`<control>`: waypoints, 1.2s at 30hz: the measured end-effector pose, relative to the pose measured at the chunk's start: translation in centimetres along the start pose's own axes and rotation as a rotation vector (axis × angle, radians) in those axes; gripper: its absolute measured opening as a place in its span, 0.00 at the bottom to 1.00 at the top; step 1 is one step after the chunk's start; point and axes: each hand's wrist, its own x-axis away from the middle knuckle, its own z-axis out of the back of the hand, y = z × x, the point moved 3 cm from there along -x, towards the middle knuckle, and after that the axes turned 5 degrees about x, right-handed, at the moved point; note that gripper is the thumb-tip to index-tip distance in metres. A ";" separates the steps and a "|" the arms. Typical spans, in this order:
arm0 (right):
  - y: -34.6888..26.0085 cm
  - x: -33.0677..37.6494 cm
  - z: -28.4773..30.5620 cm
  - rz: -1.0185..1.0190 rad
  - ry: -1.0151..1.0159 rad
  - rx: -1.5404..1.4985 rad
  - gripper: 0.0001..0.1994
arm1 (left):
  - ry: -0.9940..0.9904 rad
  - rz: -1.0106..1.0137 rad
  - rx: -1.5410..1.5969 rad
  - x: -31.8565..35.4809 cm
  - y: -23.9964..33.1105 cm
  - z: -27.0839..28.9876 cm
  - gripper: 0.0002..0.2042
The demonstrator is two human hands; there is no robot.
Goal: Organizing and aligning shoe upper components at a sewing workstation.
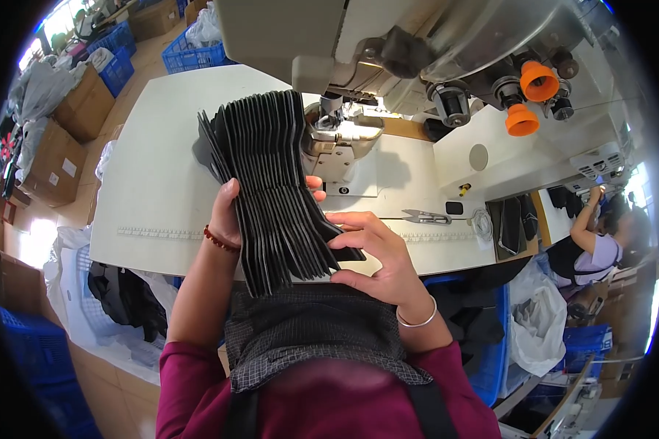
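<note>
Both hands grip fanned stack of black fabric pieces [271,190] above worktop's [154,183] front edge: left hand [231,216] clasps its left side, right hand [373,252] pinches lower right, fingers curled.

I see a stack of black fabric pieces [271,183], fanned like a deck of cards so each thin edge shows as a ridge. It is lifted off the table, running from near the far edge of the white worktop [161,168] back to the near edge. Its far end is spread wide; its near end is narrower and bent. The pieces look flat, dark and alike.
</note>
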 end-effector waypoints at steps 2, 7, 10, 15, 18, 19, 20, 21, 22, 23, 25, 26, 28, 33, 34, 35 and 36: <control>-0.2 0.0 0.0 -0.009 0.002 -0.003 0.22 | 0.005 -0.007 -0.016 0.0 0.0 0.1 0.49; -1.2 -0.1 -0.1 -0.053 -0.001 0.010 0.20 | 0.009 -0.006 -0.006 0.0 0.0 -0.1 0.50; -0.9 0.3 -0.4 -0.083 0.003 -0.030 0.19 | 0.011 -0.006 0.001 0.2 0.0 0.0 0.50; -1.1 0.4 -1.0 0.051 0.047 0.145 0.13 | 0.032 -0.004 -0.002 0.2 0.0 -0.2 0.50; -1.7 0.2 -1.1 -0.006 0.047 0.097 0.12 | 0.037 -0.002 -0.003 0.1 0.1 0.0 0.50; -1.7 0.2 -1.2 -0.005 0.046 0.095 0.12 | 0.036 0.001 -0.008 0.0 0.1 -0.1 0.50; -1.5 0.2 -1.2 -0.001 0.053 0.111 0.13 | 0.034 0.004 -0.013 0.0 0.1 -0.1 0.50; -1.4 0.3 -1.2 0.003 0.060 0.126 0.14 | 0.035 0.003 -0.015 0.0 0.1 -0.1 0.50; -1.4 0.3 -1.2 0.004 0.059 0.125 0.14 | 0.035 0.002 -0.013 0.0 0.1 -0.1 0.50; -1.4 0.3 -1.3 0.015 0.060 0.129 0.14 | 0.034 0.001 -0.011 0.0 0.0 -0.1 0.50; -1.3 0.2 -1.4 0.027 0.061 0.133 0.14 | 0.034 -0.002 -0.009 0.0 0.0 0.0 0.50; -1.4 0.1 -1.4 0.054 0.082 0.148 0.14 | 0.033 -0.004 -0.007 0.1 0.0 0.0 0.50; -1.3 0.1 -1.7 0.082 0.102 0.163 0.14 | 0.031 -0.002 -0.002 0.0 0.0 0.0 0.50; -0.8 0.2 -2.2 0.127 0.178 0.128 0.14 | 0.031 0.000 -0.005 0.0 0.0 0.0 0.51; -0.8 0.2 -2.2 0.128 0.179 0.128 0.14 | 0.028 0.001 -0.012 0.0 0.0 0.0 0.51; -0.9 0.2 -2.1 0.152 0.163 0.161 0.14 | 0.026 0.002 -0.019 0.0 0.0 0.1 0.51; -0.9 0.2 -2.1 0.176 0.147 0.193 0.14 | 0.026 0.003 -0.019 0.0 0.0 0.1 0.51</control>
